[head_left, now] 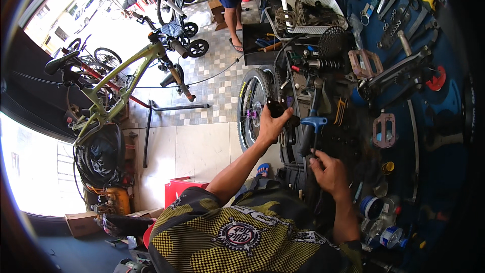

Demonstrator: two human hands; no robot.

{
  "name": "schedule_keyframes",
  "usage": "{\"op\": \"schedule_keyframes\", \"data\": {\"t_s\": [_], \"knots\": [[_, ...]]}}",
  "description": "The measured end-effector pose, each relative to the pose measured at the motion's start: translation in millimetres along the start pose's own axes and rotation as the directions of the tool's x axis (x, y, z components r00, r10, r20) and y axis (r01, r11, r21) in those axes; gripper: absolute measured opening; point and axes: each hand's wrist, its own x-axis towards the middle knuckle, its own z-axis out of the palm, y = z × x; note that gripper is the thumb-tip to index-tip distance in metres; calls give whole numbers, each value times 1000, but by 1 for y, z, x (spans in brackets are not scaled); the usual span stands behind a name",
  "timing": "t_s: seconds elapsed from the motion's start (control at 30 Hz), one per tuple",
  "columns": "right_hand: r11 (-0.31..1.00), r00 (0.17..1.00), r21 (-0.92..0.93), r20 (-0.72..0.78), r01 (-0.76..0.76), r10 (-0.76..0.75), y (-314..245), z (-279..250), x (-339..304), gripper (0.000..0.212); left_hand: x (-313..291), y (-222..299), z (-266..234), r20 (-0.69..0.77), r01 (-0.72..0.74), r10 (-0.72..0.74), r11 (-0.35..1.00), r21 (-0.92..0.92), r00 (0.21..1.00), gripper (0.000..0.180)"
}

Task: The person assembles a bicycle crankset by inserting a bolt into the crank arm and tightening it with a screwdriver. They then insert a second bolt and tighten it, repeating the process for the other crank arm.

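My left hand (273, 125) is closed round a small black part (276, 107) above the bench edge. Its kind is hard to make out, since my fingers and the dark background hide much of it. To the right, my right hand (329, 173) is curled, thumb and fingertips pinched on the thin shaft of a T-handle hex key. The blue T-handle (314, 122) points away from me, close to my left thumb. Bicycle wheels (251, 103) with knobby tyres stand beyond my left hand, against the bench.
The cluttered bench holds a white basket (323, 7) of parts, a cassette (332, 42), pedals (385, 130), a crank arm (404, 78) and bottles (391, 235). A green bicycle frame (121, 83) hangs at left. A person (230, 0) stands at the far end; a red box (182, 188) is beside me.
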Motion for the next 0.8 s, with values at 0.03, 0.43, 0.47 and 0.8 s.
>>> {"op": "schedule_keyframes", "data": {"t_s": [0.03, 0.43, 0.47, 0.8], "knots": [[992, 996, 97, 44, -77, 73, -7, 5, -3, 33, -2, 6, 0, -3, -50, 50, 997, 63, 999, 62], [873, 877, -215, -115, 437, -467, -15, -61, 73, 52, -22, 25, -4, 317, -78, 89, 996, -48, 944, 51], [878, 882, -236, -130, 416, -453, -2, -60, 74, 52, -19, 29, -8, 346, -39, 59, 997, -64, 936, 47], [971, 976, -190, 188, 145, -109, 23, -15, 29, 57, 0, 5, -10, -21, -15, 15, 999, -35, 1000, 56]]}}
